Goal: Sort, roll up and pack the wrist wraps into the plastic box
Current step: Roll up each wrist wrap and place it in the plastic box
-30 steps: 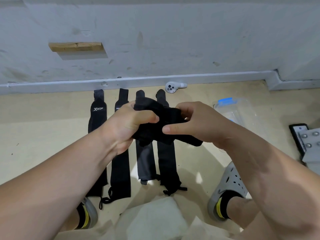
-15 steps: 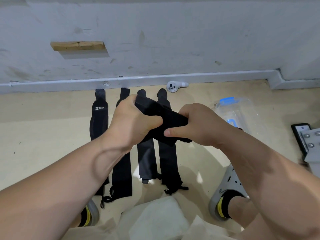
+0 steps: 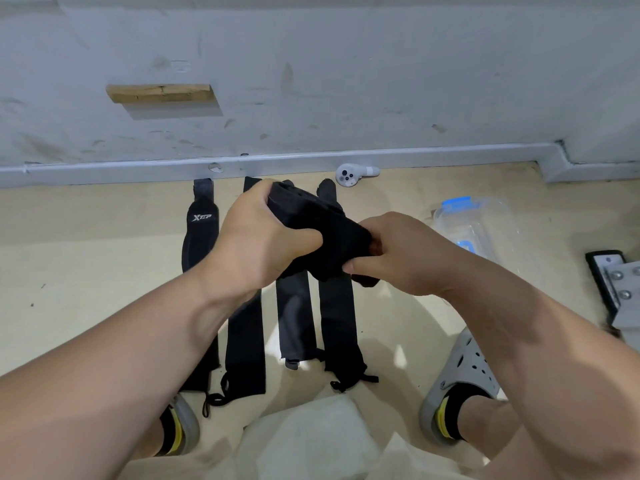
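Overhead, left hand [image 3: 263, 244] and right hand [image 3: 405, 254] both gripping black wrap [image 3: 322, 233], floor wrap [image 3: 201, 233] marked XTEP

One head-worn view looks down and forward, close over the left hand [image 3: 266, 237] and right hand [image 3: 408, 254].

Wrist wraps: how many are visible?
5. Four wraps lie in a row on the floor; one wrap is gripped by left hand and right hand. Others may be hidden.

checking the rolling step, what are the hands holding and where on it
Both hands hold one black wrist wrap, partly rolled: the left hand grips its bundled upper end, the right hand pinches the looser lower end.
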